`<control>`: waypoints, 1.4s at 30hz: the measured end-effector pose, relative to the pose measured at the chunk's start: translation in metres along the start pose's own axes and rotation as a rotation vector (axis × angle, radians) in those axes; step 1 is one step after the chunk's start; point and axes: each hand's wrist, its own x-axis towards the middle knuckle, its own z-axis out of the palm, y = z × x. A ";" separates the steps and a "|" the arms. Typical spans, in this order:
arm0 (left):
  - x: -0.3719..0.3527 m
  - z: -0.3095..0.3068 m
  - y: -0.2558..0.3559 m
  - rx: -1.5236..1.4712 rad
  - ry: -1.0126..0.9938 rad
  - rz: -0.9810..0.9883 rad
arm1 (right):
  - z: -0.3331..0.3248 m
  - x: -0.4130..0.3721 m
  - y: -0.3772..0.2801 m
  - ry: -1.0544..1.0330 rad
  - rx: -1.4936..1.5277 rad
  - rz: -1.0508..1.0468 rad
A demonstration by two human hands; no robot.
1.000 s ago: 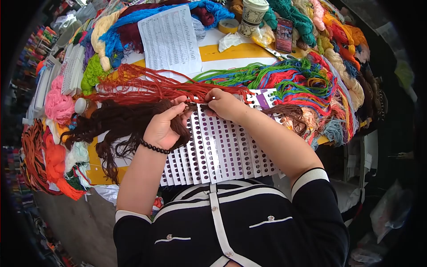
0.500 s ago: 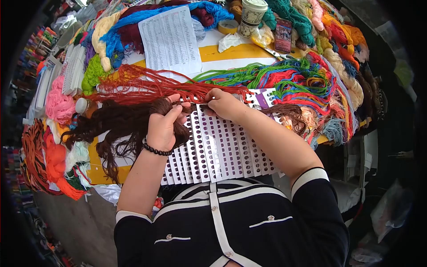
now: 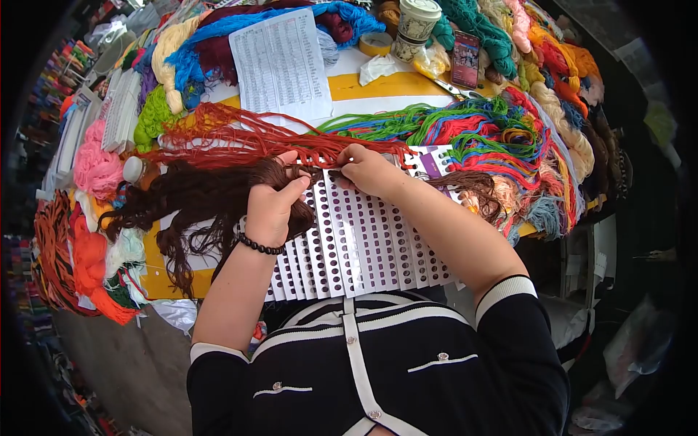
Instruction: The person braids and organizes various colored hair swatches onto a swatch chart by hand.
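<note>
My left hand, with a black bead bracelet at the wrist, grips a thick hank of dark brown yarn that trails off to the left. My right hand pinches a strand of that brown yarn at the top edge of a fan of white punched cards. The cards lie spread in front of me, with several rows of round holes. Both hands meet at the cards' upper left corner.
Rust-red yarn lies just behind the hands. A printed sheet, a paper cup, a tape roll and scissors sit farther back. Green, blue and red skeins pile at the right, pink and orange ones at the left.
My left hand has closed tighter on the brown yarn and shifted slightly up toward the cards' top edge. The right hand has hardly moved.
</note>
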 end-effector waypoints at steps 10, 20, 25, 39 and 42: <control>0.006 -0.005 -0.002 -0.298 -0.058 -0.162 | 0.001 0.002 0.002 0.010 -0.013 -0.023; 0.006 0.006 -0.006 -0.255 -0.093 -0.081 | 0.001 0.002 0.004 0.015 -0.053 -0.038; 0.010 0.007 -0.007 -0.280 -0.160 -0.114 | 0.001 0.002 0.000 -0.010 0.219 0.087; 0.043 -0.005 -0.019 0.257 0.011 -0.062 | -0.002 0.014 -0.007 -0.105 0.411 0.233; 0.046 -0.038 0.002 0.003 0.041 -0.194 | -0.002 0.031 0.006 -0.034 0.082 0.176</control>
